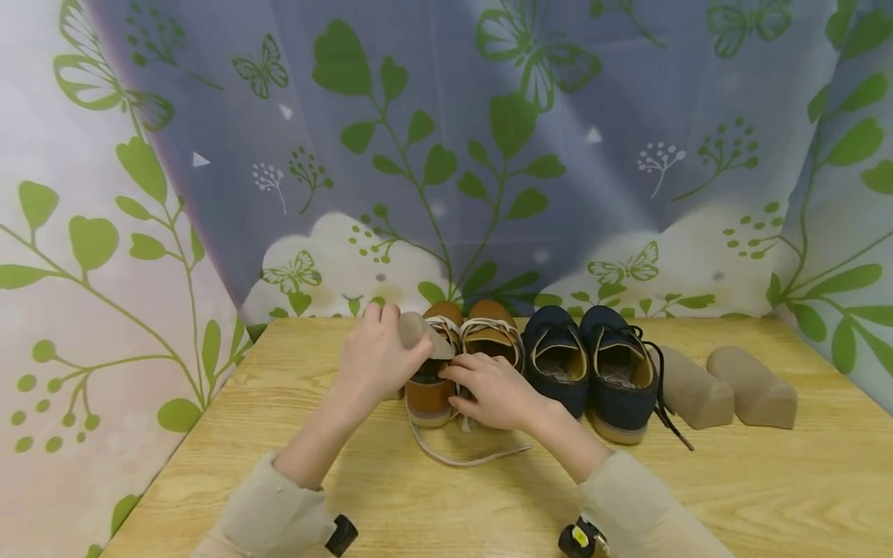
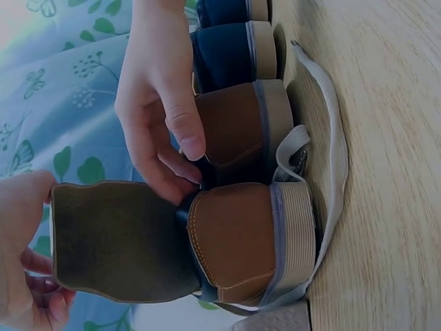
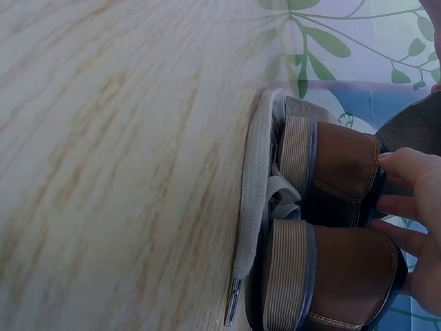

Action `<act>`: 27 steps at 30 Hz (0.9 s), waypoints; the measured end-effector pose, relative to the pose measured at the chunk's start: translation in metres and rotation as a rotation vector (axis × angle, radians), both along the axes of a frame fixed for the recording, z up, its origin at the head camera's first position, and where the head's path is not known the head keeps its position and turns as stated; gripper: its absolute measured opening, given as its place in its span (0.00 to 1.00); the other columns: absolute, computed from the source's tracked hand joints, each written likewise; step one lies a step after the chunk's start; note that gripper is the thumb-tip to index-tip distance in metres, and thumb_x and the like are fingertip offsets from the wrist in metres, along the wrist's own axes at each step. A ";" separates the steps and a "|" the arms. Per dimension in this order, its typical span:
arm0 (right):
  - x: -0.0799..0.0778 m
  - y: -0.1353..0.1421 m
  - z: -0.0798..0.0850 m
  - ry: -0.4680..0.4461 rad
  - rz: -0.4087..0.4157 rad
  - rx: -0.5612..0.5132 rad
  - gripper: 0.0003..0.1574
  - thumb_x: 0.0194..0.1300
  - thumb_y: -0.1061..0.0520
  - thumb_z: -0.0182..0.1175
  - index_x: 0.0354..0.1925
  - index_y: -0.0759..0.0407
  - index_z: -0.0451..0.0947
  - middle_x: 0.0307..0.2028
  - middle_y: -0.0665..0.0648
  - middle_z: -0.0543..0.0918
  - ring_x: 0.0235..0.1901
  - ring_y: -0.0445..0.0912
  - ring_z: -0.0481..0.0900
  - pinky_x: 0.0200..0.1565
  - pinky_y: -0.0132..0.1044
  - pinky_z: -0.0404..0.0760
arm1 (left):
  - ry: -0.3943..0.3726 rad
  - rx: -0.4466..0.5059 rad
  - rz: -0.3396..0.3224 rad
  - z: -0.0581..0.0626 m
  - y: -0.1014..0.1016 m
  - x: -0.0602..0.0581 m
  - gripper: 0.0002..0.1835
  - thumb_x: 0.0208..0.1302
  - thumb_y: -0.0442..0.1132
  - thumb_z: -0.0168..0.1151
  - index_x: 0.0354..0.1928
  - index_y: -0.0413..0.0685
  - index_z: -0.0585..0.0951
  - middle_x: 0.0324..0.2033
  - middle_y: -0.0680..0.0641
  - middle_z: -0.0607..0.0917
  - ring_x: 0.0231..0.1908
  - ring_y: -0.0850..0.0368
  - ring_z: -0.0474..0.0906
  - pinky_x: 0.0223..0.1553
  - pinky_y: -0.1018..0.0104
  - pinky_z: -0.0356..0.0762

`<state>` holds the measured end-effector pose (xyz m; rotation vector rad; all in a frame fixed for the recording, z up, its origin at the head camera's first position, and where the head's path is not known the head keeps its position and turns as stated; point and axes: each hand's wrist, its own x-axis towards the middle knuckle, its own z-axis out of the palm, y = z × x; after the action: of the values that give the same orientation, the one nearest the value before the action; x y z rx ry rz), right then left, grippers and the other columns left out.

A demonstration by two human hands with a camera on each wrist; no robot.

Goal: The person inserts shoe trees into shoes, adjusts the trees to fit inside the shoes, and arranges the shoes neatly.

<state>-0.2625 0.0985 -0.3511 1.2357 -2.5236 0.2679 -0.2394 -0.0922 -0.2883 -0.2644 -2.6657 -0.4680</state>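
The left hand (image 1: 380, 349) pinches a grey-beige moulded shoe insert (image 2: 124, 241) between thumb and fingers. This insert stands up out of the left brown shoe (image 1: 429, 403), its lower end hidden in the opening. At the same shoe's heel collar, the right hand (image 1: 491, 391) touches the rim with bent fingertips, the thumb held apart. The right brown shoe (image 3: 351, 269) stands directly beside it, partly behind the right hand. A loose pale shoelace (image 1: 453, 463) trails from the left brown shoe over the table.
Two navy shoes (image 1: 621, 411) stand to the right of the brown pair, a dark lace hanging down. Two moulded inserts (image 1: 756, 387) lie farther right. Part of another pale insert (image 2: 282, 318) shows left of the brown shoes. A patterned cloth (image 1: 446, 155) hangs behind the wooden table (image 1: 802, 480).
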 end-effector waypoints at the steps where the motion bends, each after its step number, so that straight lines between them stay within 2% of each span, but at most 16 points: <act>1: 0.000 0.000 0.000 0.001 0.001 -0.001 0.21 0.62 0.49 0.60 0.52 0.54 0.77 0.50 0.55 0.76 0.48 0.50 0.75 0.44 0.48 0.75 | 0.005 0.000 0.002 0.000 0.000 0.000 0.32 0.57 0.55 0.54 0.50 0.31 0.72 0.41 0.37 0.73 0.36 0.45 0.72 0.34 0.53 0.75; 5: -0.001 0.000 0.001 0.013 0.007 -0.012 0.21 0.62 0.50 0.61 0.52 0.54 0.77 0.49 0.55 0.77 0.47 0.51 0.75 0.43 0.48 0.75 | 0.030 0.002 0.010 -0.002 0.002 -0.001 0.32 0.57 0.55 0.54 0.49 0.31 0.72 0.40 0.38 0.72 0.35 0.46 0.72 0.34 0.54 0.75; 9: -0.002 0.000 0.002 0.025 0.011 -0.018 0.21 0.61 0.50 0.61 0.52 0.54 0.77 0.49 0.55 0.77 0.47 0.51 0.75 0.43 0.48 0.75 | 0.088 -0.002 0.014 -0.005 0.004 -0.001 0.31 0.56 0.54 0.56 0.49 0.30 0.73 0.38 0.39 0.72 0.33 0.46 0.71 0.30 0.56 0.75; 14: -0.002 0.000 0.003 0.018 0.000 -0.014 0.21 0.61 0.49 0.61 0.52 0.54 0.78 0.49 0.55 0.77 0.47 0.50 0.75 0.43 0.48 0.75 | 0.221 -0.059 0.017 -0.013 0.005 -0.002 0.30 0.55 0.54 0.57 0.45 0.29 0.74 0.32 0.39 0.72 0.27 0.46 0.72 0.23 0.58 0.74; 20: -0.001 0.000 0.001 -0.007 -0.012 -0.015 0.20 0.62 0.50 0.61 0.52 0.53 0.78 0.49 0.53 0.77 0.47 0.49 0.75 0.43 0.48 0.75 | 0.386 -0.111 0.005 -0.023 0.007 -0.003 0.27 0.53 0.53 0.61 0.37 0.31 0.75 0.25 0.41 0.72 0.20 0.49 0.71 0.18 0.60 0.72; 22: 0.000 0.000 0.000 -0.011 -0.009 -0.014 0.20 0.62 0.50 0.61 0.52 0.53 0.77 0.49 0.53 0.77 0.47 0.49 0.75 0.43 0.48 0.74 | 0.406 -0.117 0.005 -0.025 0.007 -0.002 0.26 0.52 0.53 0.62 0.35 0.31 0.75 0.24 0.42 0.71 0.20 0.49 0.71 0.18 0.61 0.72; 27: 0.002 0.000 0.000 -0.010 -0.008 -0.004 0.21 0.63 0.49 0.59 0.53 0.53 0.77 0.49 0.53 0.77 0.48 0.49 0.75 0.44 0.47 0.74 | 0.399 -0.120 0.016 -0.027 0.007 0.000 0.27 0.52 0.54 0.63 0.34 0.32 0.75 0.24 0.42 0.71 0.19 0.50 0.71 0.19 0.61 0.72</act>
<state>-0.2607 0.0983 -0.3507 1.2261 -2.5345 0.2777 -0.2390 -0.0854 -0.3150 -0.3332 -2.3045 -0.2213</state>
